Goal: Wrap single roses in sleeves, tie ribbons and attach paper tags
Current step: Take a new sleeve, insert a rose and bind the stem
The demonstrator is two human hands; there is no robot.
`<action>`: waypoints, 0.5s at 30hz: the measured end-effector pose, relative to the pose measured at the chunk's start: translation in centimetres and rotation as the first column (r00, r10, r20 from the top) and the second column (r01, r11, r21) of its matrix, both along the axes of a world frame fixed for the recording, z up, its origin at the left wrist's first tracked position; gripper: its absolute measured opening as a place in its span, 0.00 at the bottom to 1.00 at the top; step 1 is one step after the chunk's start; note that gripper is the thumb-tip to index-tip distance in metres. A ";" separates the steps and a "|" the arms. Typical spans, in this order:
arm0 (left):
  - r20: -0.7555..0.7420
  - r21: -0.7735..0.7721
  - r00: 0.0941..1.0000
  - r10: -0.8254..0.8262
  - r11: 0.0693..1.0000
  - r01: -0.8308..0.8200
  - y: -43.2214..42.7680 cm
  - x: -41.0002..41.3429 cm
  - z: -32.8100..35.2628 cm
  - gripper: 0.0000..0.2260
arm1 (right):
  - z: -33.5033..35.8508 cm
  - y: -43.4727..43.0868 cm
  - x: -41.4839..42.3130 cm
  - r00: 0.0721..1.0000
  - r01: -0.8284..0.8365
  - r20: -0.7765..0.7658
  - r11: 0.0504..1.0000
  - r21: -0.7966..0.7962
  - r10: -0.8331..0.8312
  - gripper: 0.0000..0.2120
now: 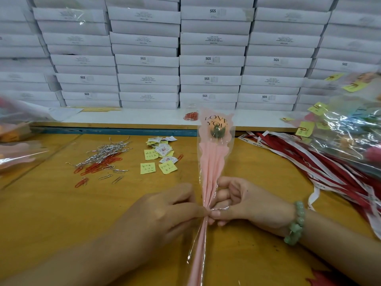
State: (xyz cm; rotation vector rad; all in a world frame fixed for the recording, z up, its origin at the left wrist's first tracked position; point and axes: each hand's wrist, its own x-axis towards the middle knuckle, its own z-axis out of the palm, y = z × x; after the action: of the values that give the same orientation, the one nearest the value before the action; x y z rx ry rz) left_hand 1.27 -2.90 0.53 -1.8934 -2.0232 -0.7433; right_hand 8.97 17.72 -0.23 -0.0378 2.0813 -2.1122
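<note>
A single peach rose (216, 129) lies in a pink and clear sleeve (212, 159) printed LOVE YOU, pointing away from me on the wooden table (253, 168). My left hand (165, 211) pinches the gathered neck of the sleeve from the left. My right hand (243, 203) pinches a silver twist tie (220, 208) wound round that neck. Red and white ribbons (321, 164) lie in a heap to the right. Yellow and white paper tags (158, 155) sit behind my left hand.
Silver twist ties (107, 151) and red and silver paper clips (99, 168) lie left of the tags. Wrapped roses with yellow tags (350, 129) pile up at the right, sleeves (16, 141) at the left. Stacked white boxes (210, 58) wall off the back.
</note>
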 end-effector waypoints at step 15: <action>0.240 0.111 0.971 -0.005 0.994 -0.023 0.2 -1.0 -0.8 0.07 | 0.1 0.3 -0.1 1.000 -0.008 -0.003 0.996 -0.083 0.008 0.18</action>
State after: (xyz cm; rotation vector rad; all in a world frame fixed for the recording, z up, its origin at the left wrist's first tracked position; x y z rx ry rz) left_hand 0.26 -2.68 -0.31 -1.8040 -2.0749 -1.1076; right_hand 8.90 18.03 -0.16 -0.0598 1.9897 -2.1940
